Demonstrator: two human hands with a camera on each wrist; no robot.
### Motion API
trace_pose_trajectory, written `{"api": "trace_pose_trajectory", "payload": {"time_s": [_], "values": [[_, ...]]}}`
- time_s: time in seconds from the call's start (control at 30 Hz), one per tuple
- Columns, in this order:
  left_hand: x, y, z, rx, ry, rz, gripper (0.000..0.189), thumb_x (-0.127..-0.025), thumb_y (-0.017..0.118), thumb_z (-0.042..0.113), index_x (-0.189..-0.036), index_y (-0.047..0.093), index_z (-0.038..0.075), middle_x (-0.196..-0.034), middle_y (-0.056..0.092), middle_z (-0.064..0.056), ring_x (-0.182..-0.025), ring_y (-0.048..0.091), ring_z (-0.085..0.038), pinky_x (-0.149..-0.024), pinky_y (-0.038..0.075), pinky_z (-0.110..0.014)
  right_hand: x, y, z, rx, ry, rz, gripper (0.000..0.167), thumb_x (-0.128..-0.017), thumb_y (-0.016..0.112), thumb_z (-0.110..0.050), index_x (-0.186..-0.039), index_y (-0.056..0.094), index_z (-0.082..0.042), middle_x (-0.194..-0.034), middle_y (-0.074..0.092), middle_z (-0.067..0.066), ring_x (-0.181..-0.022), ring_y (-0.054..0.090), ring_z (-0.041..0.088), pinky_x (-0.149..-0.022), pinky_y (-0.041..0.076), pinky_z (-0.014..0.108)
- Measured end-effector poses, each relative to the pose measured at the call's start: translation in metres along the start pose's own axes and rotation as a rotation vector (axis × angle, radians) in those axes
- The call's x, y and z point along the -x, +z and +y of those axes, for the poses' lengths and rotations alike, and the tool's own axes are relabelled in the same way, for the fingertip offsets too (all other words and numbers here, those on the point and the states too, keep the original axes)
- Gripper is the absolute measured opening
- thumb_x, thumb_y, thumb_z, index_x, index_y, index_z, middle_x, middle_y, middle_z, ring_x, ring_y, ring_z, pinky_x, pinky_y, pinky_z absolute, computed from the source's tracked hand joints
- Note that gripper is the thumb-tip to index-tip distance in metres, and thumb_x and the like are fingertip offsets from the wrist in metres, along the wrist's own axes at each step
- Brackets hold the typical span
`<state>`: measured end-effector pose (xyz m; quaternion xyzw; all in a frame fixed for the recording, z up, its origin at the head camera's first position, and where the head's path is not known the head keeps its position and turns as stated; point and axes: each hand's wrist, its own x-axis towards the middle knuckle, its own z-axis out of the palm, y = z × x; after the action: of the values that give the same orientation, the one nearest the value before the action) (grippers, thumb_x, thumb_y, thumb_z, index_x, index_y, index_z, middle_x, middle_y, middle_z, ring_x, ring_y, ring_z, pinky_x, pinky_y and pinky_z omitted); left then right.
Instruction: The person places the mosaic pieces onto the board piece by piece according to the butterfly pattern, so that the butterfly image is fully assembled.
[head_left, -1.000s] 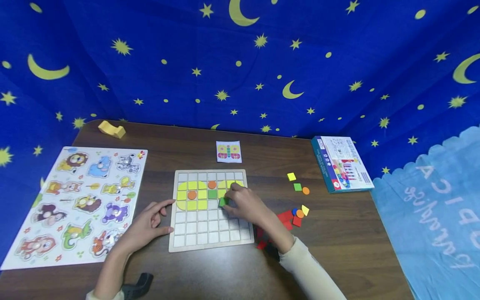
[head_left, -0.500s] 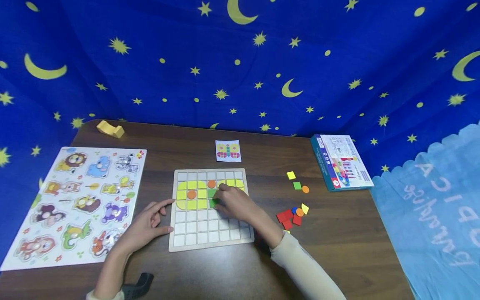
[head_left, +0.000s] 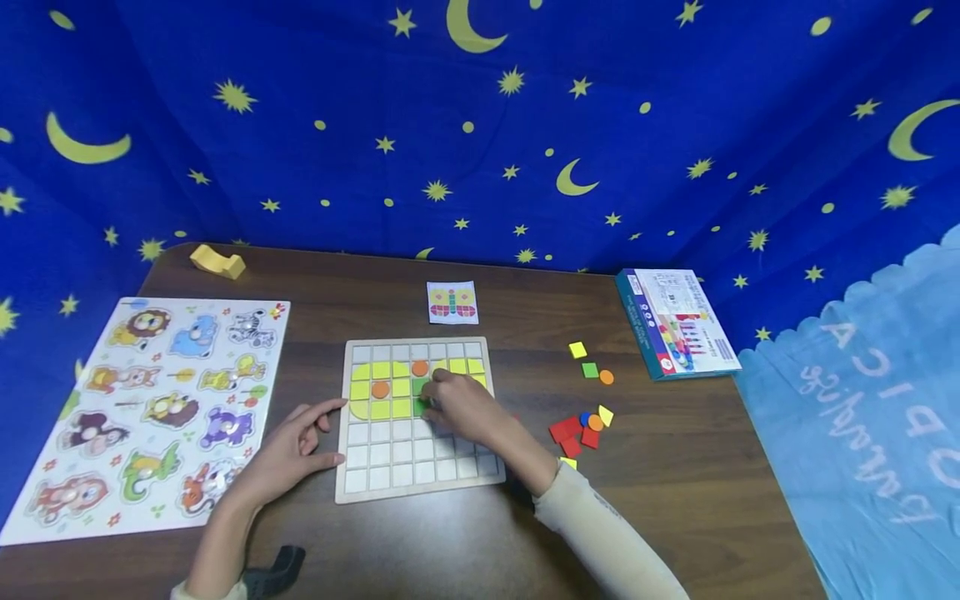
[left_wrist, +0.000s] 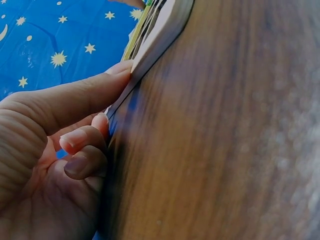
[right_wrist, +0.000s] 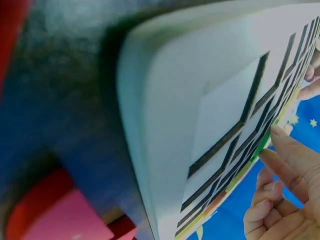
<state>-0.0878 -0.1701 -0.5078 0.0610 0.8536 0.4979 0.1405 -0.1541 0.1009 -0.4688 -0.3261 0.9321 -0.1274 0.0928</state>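
A pale wooden grid board (head_left: pixel 420 489) lies on the table, its upper rows partly filled with yellow tiles (head_left: pixel 381 409), orange discs (head_left: pixel 381 389) and green squares. My right hand (head_left: pixel 468 408) is over its middle; thumb and index finger pinch a green square tile (head_left: pixel 417 407) at a cell just below another green square (head_left: pixel 419 386). In the right wrist view this green tile (right_wrist: pixel 260 146) shows between the fingertips. At the board's left edge, my left hand (head_left: pixel 288 446) touches the rim with index finger and thumb extended. The left wrist view shows the thumb (left_wrist: pixel 85 97) against that edge, other fingers bent.
A butterfly pattern card (head_left: pixel 452 302) lies behind the board. Loose red tiles (head_left: pixel 566 431), a green tile (head_left: pixel 590 370) and other pieces lie to the right. An animal puzzle (head_left: pixel 150 408) is at left, a box (head_left: pixel 678 325) at back right, a yellow block (head_left: pixel 217 262) at back left.
My right hand has moved left across the board with the green tile, down to the cell below the other green square, and stays there. My left hand keeps its place.
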Motion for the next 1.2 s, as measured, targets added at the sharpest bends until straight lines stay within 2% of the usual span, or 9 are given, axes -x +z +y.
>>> {"api": "trace_pose_trajectory", "payload": {"time_s": [0.2, 0.33, 0.6, 0.73, 0.87, 1.03, 1.2], "values": [[0.0, 0.0, -0.002, 0.0, 0.002, -0.003, 0.074, -0.08, 0.081, 0.014, -0.145, 0.047, 0.006, -0.102, 0.045, -0.009, -0.066, 0.037, -0.01, -0.062, 0.036, -0.025, 0.012, -0.007, 0.008, -0.039, 0.016, 0.029, 0.03, -0.088, 0.076, -0.025, -0.112, 0.074, -0.008, -0.104, 0.068, 0.004, -0.09, 0.065, 0.015, -0.078, 0.053, 0.026], [0.002, -0.002, -0.002, -0.005, 0.017, 0.008, 0.074, -0.079, 0.082, 0.015, -0.145, 0.047, 0.005, -0.102, 0.045, -0.008, -0.066, 0.037, -0.009, -0.061, 0.037, -0.025, 0.022, -0.016, 0.024, -0.084, 0.054, 0.049, 0.029, -0.088, 0.076, -0.021, -0.113, 0.073, -0.006, -0.104, 0.067, 0.006, -0.089, 0.065, 0.016, -0.078, 0.053, 0.03], [0.001, 0.0, -0.003, -0.002, 0.021, 0.011, 0.075, -0.079, 0.082, 0.017, -0.145, 0.047, 0.006, -0.101, 0.045, -0.008, -0.065, 0.037, -0.008, -0.061, 0.037, -0.025, 0.047, -0.036, 0.088, -0.069, 0.218, 0.154, 0.027, -0.086, 0.078, -0.015, -0.109, 0.072, -0.002, -0.095, 0.062, 0.008, -0.075, 0.055, 0.015, -0.065, 0.048, 0.03], [0.0, 0.001, -0.003, -0.008, 0.023, 0.008, 0.075, -0.079, 0.082, 0.017, -0.145, 0.047, 0.006, -0.101, 0.044, -0.008, -0.065, 0.037, -0.008, -0.061, 0.037, -0.025, 0.062, -0.047, 0.127, -0.055, 0.287, 0.194, 0.025, -0.085, 0.078, -0.012, -0.104, 0.071, 0.002, -0.088, 0.059, 0.008, -0.073, 0.054, 0.017, -0.065, 0.047, 0.032], [0.0, 0.0, -0.003, -0.005, 0.021, 0.005, 0.075, -0.079, 0.082, 0.018, -0.145, 0.047, 0.006, -0.101, 0.045, -0.008, -0.065, 0.037, -0.009, -0.061, 0.036, -0.025, 0.074, -0.053, 0.16, -0.059, 0.356, 0.197, 0.024, -0.085, 0.076, -0.01, -0.104, 0.07, 0.004, -0.088, 0.058, 0.01, -0.074, 0.054, 0.02, -0.067, 0.045, 0.036], [0.0, 0.0, -0.003, 0.001, 0.01, 0.001, 0.075, -0.08, 0.082, 0.019, -0.145, 0.047, 0.007, -0.102, 0.044, -0.008, -0.066, 0.036, -0.009, -0.062, 0.036, -0.025, 0.084, -0.055, 0.188, -0.045, 0.421, 0.192, 0.023, -0.084, 0.074, -0.005, -0.105, 0.069, 0.006, -0.094, 0.06, 0.015, -0.079, 0.055, 0.025, -0.07, 0.045, 0.041], [0.0, 0.0, -0.003, -0.003, 0.003, 0.001, 0.075, -0.08, 0.082, 0.018, -0.145, 0.047, 0.007, -0.102, 0.045, -0.008, -0.065, 0.036, -0.009, -0.061, 0.036, -0.025, 0.087, -0.055, 0.201, -0.058, 0.499, 0.148, 0.026, -0.086, 0.071, -0.002, -0.11, 0.07, 0.005, -0.107, 0.061, 0.019, -0.087, 0.057, 0.029, -0.078, 0.049, 0.045]]}}
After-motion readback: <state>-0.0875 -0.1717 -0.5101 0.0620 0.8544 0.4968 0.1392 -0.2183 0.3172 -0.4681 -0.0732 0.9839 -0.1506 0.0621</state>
